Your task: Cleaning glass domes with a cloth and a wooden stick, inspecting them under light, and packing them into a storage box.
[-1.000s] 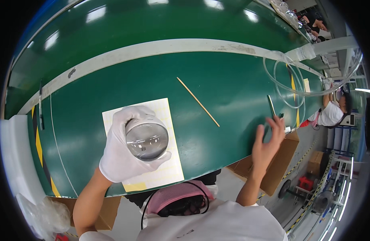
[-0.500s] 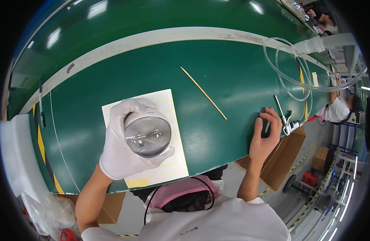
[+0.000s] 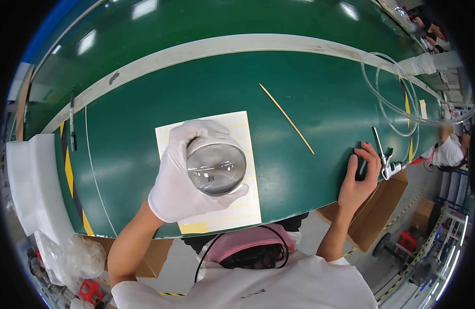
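Note:
My left hand [image 3: 183, 183], in a white glove, is wrapped round a round, clear, glassy lens-like piece [image 3: 217, 169] with a pale rim. Its shiny face is turned up, and the palm hides its far side. Beneath it lies a sheet of yellow-lined sticker paper [image 3: 245, 206]. My bare right hand [image 3: 361, 175] rests at the table's near edge with thumb and fingers apart, and I see nothing held in it. Just right of those fingers lies a metal air blow gun [image 3: 391, 167]. A thin wooden stick [image 3: 287, 119] lies slantwise between the hands.
Clear coiled tubing [image 3: 397, 98] runs at the right. A pen [image 3: 72, 121] lies at the far left, beside striped tape [image 3: 72, 175]. White foam [image 3: 34, 185] stands at the left edge. Below the table are cardboard boxes [image 3: 379, 211]. Another person [image 3: 448, 149] is at the far right.
The whole view has shifted, so the table and things sit farther right. The lens-like piece stays in my left hand, its reflections changed by a slight tilt. My right hand stays by the blow gun.

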A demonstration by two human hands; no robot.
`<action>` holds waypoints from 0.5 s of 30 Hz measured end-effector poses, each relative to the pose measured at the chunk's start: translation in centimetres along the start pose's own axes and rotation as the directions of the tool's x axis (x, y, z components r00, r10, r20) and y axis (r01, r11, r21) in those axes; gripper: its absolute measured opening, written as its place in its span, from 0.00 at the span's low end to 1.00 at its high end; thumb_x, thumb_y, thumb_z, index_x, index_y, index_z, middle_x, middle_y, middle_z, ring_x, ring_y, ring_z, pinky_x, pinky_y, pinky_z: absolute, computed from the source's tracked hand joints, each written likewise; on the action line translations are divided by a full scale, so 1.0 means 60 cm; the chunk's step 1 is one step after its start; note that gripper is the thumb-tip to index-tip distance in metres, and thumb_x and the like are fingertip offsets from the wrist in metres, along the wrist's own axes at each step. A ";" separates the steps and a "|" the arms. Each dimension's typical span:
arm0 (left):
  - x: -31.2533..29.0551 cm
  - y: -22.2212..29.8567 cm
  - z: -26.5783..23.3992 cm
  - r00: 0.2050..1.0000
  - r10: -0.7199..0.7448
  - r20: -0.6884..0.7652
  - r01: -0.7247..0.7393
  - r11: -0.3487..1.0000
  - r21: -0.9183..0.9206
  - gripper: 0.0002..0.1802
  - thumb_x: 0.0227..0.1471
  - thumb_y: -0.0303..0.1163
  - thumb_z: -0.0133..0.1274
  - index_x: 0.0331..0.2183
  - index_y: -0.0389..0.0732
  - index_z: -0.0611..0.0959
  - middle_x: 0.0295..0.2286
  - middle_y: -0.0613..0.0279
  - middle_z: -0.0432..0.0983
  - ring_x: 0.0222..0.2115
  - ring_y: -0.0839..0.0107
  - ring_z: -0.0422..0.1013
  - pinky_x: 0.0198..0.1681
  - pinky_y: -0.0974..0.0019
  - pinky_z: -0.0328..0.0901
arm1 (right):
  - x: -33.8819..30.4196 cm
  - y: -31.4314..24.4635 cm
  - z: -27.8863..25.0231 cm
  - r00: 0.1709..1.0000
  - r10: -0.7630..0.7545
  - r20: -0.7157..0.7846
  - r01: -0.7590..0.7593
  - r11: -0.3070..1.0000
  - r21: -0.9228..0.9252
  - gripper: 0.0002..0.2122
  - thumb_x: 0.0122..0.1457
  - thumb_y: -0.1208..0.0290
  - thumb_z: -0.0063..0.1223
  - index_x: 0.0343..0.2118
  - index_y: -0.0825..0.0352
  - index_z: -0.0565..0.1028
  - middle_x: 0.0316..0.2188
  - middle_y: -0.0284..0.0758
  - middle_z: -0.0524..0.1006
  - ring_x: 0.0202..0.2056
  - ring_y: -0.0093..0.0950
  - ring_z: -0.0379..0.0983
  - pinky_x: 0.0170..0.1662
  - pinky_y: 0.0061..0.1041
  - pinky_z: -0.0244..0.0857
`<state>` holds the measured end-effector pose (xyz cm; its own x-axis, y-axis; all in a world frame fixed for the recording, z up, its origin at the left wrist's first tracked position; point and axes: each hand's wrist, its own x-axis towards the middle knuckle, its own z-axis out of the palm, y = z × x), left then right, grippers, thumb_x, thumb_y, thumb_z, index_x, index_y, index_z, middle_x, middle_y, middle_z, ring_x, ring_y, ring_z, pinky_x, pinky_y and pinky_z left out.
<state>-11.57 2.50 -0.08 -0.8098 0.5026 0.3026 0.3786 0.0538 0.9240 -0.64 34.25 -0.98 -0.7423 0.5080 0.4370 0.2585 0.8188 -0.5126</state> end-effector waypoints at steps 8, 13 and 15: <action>-0.007 -0.004 -0.002 0.998 -0.057 0.019 0.057 0.998 -0.039 0.50 0.31 0.29 0.78 0.54 0.42 0.64 0.47 0.54 0.70 0.48 0.63 0.71 0.53 0.59 0.67 | 0.000 -0.001 0.000 1.000 -0.002 0.000 0.002 1.000 -0.001 0.06 0.59 0.80 0.54 0.39 0.71 0.78 0.50 0.40 0.79 0.57 0.39 0.71 0.64 0.36 0.58; -0.005 -0.001 -0.003 0.997 -0.068 0.045 0.068 0.998 0.007 0.52 0.32 0.30 0.78 0.55 0.42 0.63 0.47 0.55 0.69 0.48 0.63 0.70 0.54 0.59 0.66 | 0.000 0.005 -0.003 1.000 -0.001 0.000 0.001 1.000 0.006 0.06 0.59 0.81 0.54 0.39 0.71 0.78 0.50 0.40 0.79 0.58 0.40 0.71 0.64 0.36 0.58; -0.004 0.000 -0.003 0.997 -0.068 0.047 0.069 0.998 -0.002 0.52 0.33 0.30 0.77 0.55 0.43 0.62 0.47 0.55 0.69 0.48 0.63 0.70 0.54 0.59 0.66 | 0.000 0.006 -0.002 1.000 -0.004 -0.005 0.004 1.000 0.009 0.06 0.59 0.81 0.54 0.39 0.71 0.78 0.50 0.40 0.79 0.58 0.39 0.71 0.64 0.36 0.58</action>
<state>-11.44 2.18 -0.11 -0.8119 0.5377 0.2274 0.3212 0.0862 0.9431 -0.47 34.57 -1.11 -0.7403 0.5062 0.4423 0.2502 0.8182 -0.5176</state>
